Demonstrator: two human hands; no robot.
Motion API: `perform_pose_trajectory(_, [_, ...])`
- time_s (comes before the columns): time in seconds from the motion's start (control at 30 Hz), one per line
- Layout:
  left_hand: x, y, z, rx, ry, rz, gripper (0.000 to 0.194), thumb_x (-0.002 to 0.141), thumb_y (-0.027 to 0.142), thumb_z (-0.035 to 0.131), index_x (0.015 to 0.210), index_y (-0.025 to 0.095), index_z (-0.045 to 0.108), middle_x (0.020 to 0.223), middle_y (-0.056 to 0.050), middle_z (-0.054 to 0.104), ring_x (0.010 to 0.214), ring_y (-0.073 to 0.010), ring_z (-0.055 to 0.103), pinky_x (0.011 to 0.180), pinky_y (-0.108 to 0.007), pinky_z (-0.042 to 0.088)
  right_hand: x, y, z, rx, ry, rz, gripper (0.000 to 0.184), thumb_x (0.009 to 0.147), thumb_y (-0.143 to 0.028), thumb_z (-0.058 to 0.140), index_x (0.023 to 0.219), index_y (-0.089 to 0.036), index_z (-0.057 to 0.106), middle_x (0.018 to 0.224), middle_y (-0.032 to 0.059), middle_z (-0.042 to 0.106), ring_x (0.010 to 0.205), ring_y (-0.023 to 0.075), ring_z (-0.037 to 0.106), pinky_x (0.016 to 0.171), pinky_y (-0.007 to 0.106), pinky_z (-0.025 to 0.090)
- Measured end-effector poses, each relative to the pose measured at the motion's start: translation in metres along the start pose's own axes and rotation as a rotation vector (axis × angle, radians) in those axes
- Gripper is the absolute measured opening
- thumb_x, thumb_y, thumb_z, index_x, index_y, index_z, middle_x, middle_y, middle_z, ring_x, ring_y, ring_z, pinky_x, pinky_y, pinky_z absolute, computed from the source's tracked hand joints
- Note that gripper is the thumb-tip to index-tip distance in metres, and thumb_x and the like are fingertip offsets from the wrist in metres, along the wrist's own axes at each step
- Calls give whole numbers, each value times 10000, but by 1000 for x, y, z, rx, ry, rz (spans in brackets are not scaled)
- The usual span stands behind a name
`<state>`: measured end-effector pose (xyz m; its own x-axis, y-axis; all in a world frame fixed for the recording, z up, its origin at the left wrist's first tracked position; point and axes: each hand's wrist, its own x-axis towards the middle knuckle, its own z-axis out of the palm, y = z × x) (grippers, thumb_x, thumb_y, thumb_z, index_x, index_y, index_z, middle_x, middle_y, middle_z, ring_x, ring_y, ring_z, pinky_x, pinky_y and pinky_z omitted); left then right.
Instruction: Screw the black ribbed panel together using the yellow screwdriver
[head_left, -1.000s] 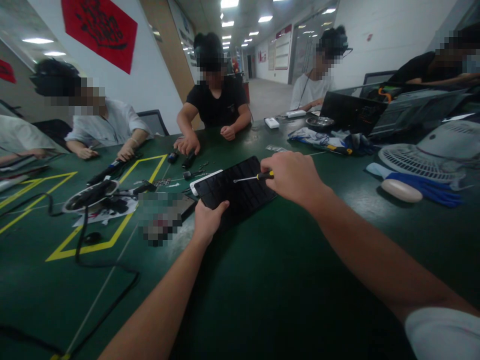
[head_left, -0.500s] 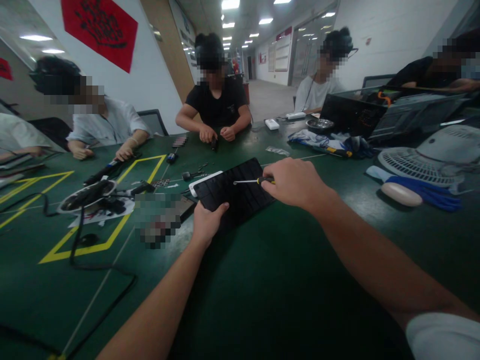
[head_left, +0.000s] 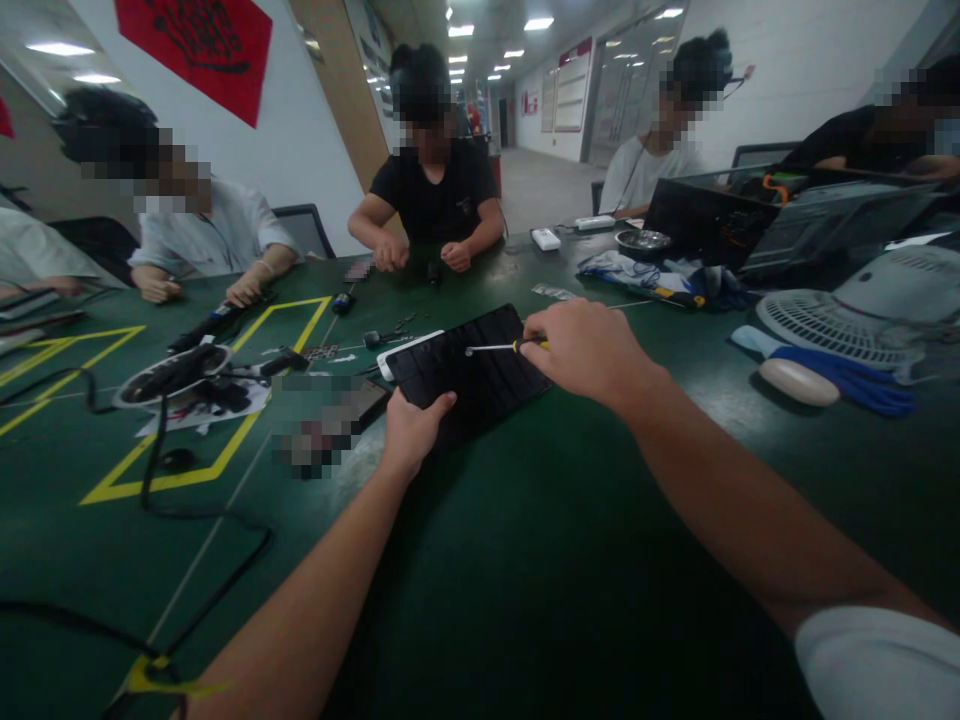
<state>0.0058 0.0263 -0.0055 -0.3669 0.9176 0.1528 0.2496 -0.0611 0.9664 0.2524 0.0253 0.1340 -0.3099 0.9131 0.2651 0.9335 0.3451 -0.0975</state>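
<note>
A flat, glossy black panel (head_left: 484, 375) with faint lines across its face is held tilted over the green table. My left hand (head_left: 416, 425) grips its near left edge, the thumb lying on top and the other fingers hidden beneath. In my right hand (head_left: 581, 350) is a screwdriver (head_left: 495, 348) with a yellow and black handle and a thin metal shaft. Its shaft lies across the panel's face, with a small, pale round thing at the tip; whether the tip touches the panel I cannot tell. A white object (head_left: 397, 357) shows behind the panel's far left edge.
Black cables (head_left: 154, 480) and a white-rimmed tray (head_left: 180, 375) of dark parts lie left. At right are a white fan (head_left: 832, 325), blue gloves (head_left: 862, 380) and a pale mouse-shaped object (head_left: 799, 382). Several people sit around the table (head_left: 525, 560); one opposite (head_left: 431, 205) wears black.
My view has shifted slightly, moving the surroundings a little in the picture. Both hands keep their grips, and the screwdriver tip stays at nearly the same spot over the panel.
</note>
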Motion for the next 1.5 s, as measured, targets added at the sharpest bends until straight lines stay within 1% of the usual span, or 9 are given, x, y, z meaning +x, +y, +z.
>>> perform_pose_trajectory(0.13, [1,-1,0,11,1,-13,486,683,256,891,1130,179,713,1129,-108,801,1061,-315,767,1004,-502,609,0,0,2,22,-6,-15,288,989,-360,574,1146,-273,799,1049,113,802,955,312,717,747,392,467])
perform_pose_trajectory(0.27, [2,-1,-1,40,1,2,481,683,265,888,1120,172,709,1103,-99,804,1046,-306,766,1006,-493,603,0,2,1,37,19,-14,251,985,-362,589,1079,-287,808,1024,96,802,938,301,718,717,369,431])
perform_pose_trajectory(0.43, [3,-4,-2,44,2,8,480,683,289,888,1113,171,709,1105,-105,801,1052,-319,759,1003,-507,596,-3,4,-7,88,78,-27,255,974,-370,604,1068,-284,825,996,89,804,951,308,714,702,369,409])
perform_pose_trajectory(0.6, [4,-6,-1,22,3,14,491,674,275,894,1118,178,710,1123,-105,799,1062,-319,757,1010,-505,594,-6,6,-12,65,80,-33,246,952,-375,641,1052,-293,849,1020,95,806,971,316,707,699,374,396])
perform_pose_trajectory(0.83, [3,-5,-1,12,-9,-2,481,683,263,887,1123,181,710,1106,-97,803,1042,-315,767,974,-498,616,-3,5,-7,46,121,-98,208,932,-316,685,1027,-293,869,1034,71,809,964,289,698,703,370,393])
perform_pose_trajectory(0.97, [4,-4,-1,18,1,5,474,677,253,892,1110,182,711,1110,-98,799,1048,-315,764,1001,-509,606,-2,6,-7,28,149,-112,195,931,-306,698,1018,-294,872,1048,67,803,962,282,692,707,368,395])
perform_pose_trajectory(1.1, [3,-3,-1,8,-3,-12,476,683,253,890,1117,181,708,1114,-101,798,1046,-314,762,989,-511,610,-1,6,-6,14,150,-143,192,938,-307,699,1017,-297,874,1041,65,796,951,279,693,697,367,383])
perform_pose_trajectory(1.27, [4,-6,-1,30,5,7,476,680,271,895,1109,180,709,1105,-100,796,1034,-312,760,971,-497,614,0,7,-3,0,166,-153,181,934,-302,709,1007,-295,875,1017,64,790,935,278,695,684,369,371])
perform_pose_trajectory(1.5, [5,-8,-2,41,6,23,467,678,278,896,1094,182,706,1073,-91,792,1003,-302,759,975,-491,606,-1,5,-2,1,155,-151,176,934,-295,718,1014,-302,874,1050,57,786,948,275,693,669,363,359])
